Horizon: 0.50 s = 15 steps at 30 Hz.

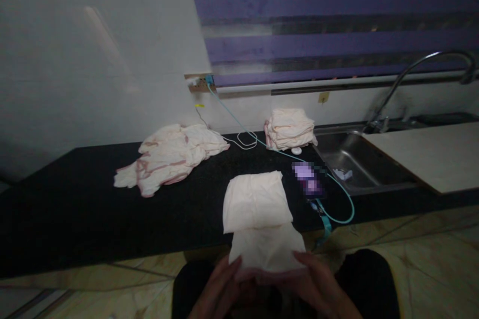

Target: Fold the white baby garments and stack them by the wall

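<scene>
A cream cloth with a pinkish edge (pixel 258 202) lies partly folded at the counter's front, its near part hanging over the edge toward me. My left hand (pixel 221 279) grips the left side of that near end, thumb on top and the other fingers mostly hidden beneath. On the opposite side, my right hand (pixel 318 279) pinches the same end in a similar way. Between my hands the cloth is stretched fairly flat, with the pinkish edge closest to me.
On the black counter (pixel 75 209), a loose heap of cream garments with pink trim (pixel 168 154) lies left. A folded cloth stack (pixel 290 129) sits at the back. A phone (pixel 309 179) with a teal cable (pixel 352 204) lies near the steel sink (pixel 359 159), beside a pale board (pixel 430 152).
</scene>
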{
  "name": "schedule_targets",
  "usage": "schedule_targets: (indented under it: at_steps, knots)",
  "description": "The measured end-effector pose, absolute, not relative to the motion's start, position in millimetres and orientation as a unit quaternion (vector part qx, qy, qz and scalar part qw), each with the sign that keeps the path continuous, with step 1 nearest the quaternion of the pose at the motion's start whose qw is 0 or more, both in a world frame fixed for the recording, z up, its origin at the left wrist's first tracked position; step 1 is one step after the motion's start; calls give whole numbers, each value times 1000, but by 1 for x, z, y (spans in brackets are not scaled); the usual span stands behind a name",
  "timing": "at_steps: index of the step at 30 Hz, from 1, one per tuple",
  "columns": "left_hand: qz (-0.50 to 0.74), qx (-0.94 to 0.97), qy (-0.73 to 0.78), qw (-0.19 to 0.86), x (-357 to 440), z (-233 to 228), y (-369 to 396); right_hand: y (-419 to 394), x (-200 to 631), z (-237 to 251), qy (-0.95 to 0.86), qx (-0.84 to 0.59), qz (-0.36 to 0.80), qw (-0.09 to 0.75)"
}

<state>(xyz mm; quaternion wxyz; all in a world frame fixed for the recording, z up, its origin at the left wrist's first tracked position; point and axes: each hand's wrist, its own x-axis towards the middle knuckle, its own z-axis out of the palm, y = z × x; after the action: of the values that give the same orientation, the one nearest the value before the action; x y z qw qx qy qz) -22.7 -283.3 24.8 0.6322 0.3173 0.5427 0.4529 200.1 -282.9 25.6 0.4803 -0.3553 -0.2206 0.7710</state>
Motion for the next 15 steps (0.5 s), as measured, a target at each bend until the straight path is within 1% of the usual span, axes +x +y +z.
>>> schedule_targets:
  at_steps: [2, 3, 5, 7, 9, 11, 13, 15]
  knots:
    - [450, 292, 483, 692, -25, 39, -265, -265, 204, 39, -225, -318, 802, 453]
    - [447, 282, 452, 718, -25, 45, -256, -255, 205, 44, -230, -305, 804, 456]
    - [459, 274, 406, 741, -25, 52, -237, -236, 205, 51, -237, -289, 788, 489]
    - [495, 279, 387, 726, -21, 55, -220, -218, 202, 52, -241, -279, 764, 530]
    - [534, 310, 409, 671, -15, 55, -209, -204, 197, 47, -256, -286, 730, 565]
    - [537, 383, 469, 587, -8, 52, -204, -195, 192, 40, -297, -311, 690, 582]
    - [497, 501, 527, 473, -3, 48, -205, -193, 189, 33, -375, -350, 636, 576]
    - [423, 641, 534, 353, -2, 43, -209, -195, 188, 30, -503, -389, 553, 538]
